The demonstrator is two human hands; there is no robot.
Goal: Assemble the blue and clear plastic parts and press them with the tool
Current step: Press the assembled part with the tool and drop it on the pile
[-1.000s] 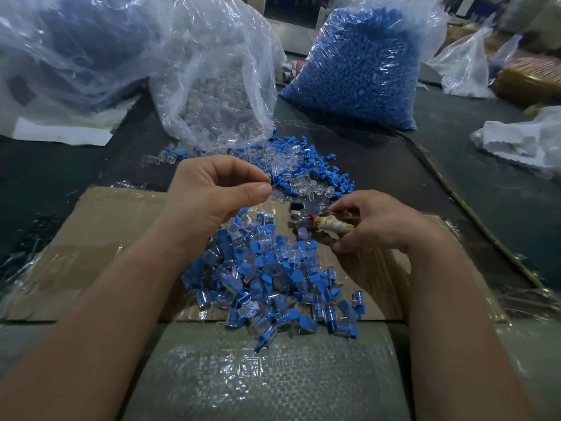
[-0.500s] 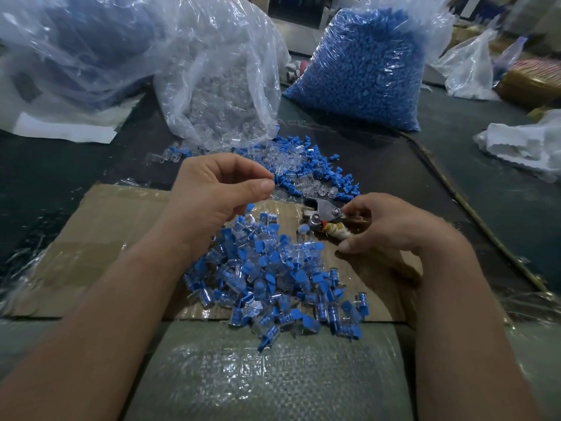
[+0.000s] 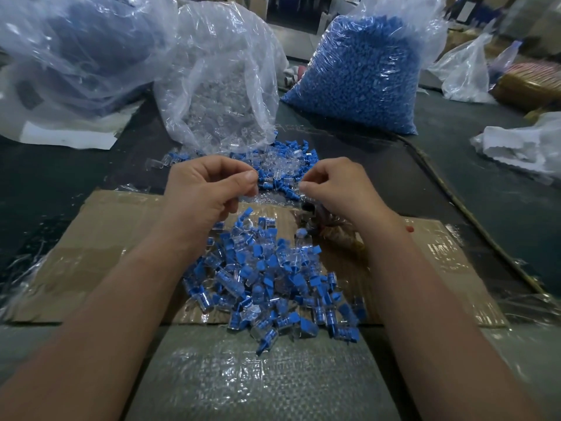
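A flattened cardboard sheet (image 3: 100,238) lies on a dark table (image 3: 45,183); nearer than it lies a woven plastic sack (image 3: 258,384), beyond its right end crumpled white plastic (image 3: 522,147), beyond its left end white paper (image 3: 66,138)

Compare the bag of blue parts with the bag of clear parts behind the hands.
The bag of blue parts is packed tight and bulging; the bag of clear parts is slack and partly filled. The blue one stands to the right, the clear one centre. Both are see-through plastic on the dark table.
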